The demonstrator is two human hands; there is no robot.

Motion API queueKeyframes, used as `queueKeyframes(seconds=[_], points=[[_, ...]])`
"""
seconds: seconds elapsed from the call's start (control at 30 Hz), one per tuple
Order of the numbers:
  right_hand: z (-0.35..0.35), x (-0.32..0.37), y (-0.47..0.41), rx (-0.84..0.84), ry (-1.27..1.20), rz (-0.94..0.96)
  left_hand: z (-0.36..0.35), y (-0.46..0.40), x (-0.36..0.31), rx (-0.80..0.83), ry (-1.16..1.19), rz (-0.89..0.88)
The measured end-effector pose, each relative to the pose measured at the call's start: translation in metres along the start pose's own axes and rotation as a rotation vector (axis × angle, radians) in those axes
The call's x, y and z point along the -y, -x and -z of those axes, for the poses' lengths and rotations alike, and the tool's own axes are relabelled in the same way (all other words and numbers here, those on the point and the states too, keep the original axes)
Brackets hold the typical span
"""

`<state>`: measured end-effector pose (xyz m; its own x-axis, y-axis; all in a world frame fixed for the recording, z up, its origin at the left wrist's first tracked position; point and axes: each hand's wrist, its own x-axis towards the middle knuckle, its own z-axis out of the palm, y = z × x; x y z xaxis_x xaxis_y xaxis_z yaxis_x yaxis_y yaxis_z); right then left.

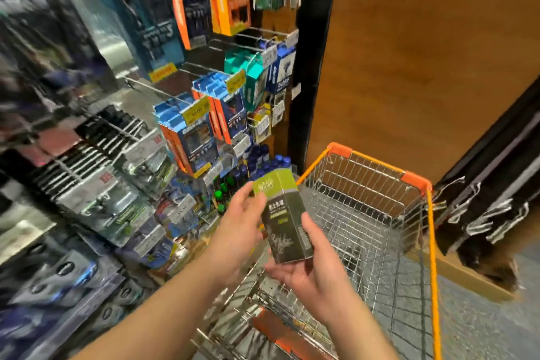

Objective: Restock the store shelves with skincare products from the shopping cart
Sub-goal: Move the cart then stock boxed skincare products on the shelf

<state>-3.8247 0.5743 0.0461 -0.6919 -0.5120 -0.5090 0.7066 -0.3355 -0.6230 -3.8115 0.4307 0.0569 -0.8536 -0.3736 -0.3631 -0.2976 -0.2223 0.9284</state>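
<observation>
I hold a green and dark olive skincare box (285, 219) upright over the near end of the shopping cart (380, 190). My left hand (238, 229) grips its upper left side, with the thumb near the light green top. My right hand (306, 266) cups the bottom, thumb pressed on the box's right face. The wire cart with orange rim looks mostly bare inside. The store shelves (122, 155) with hanging packs stand to the left, blurred.
Blue and orange razor packs (190, 137) hang on pegs with yellow price tags. Blue-capped bottles (263, 161) and green-capped ones (222, 193) stand on a low shelf by the cart's front. A brown wooden panel (423, 52) and black bags (491, 207) are on the right.
</observation>
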Motion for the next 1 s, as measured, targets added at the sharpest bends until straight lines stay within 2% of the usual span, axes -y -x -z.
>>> queueKeyframes(seconds=[0.4,0.73,1.0], points=[[-0.107,-0.002,0.006,0.379,0.145,-0.153,0.098,0.044,-0.084,-0.105,0.162,-0.239],[-0.212,-0.026,0.007,0.513,0.383,-0.181,0.195,0.085,-0.118,-0.232,0.338,-0.368],[-0.287,-0.044,0.023,0.572,0.545,-0.029,0.257,0.124,-0.150,-0.309,0.383,-0.498]])
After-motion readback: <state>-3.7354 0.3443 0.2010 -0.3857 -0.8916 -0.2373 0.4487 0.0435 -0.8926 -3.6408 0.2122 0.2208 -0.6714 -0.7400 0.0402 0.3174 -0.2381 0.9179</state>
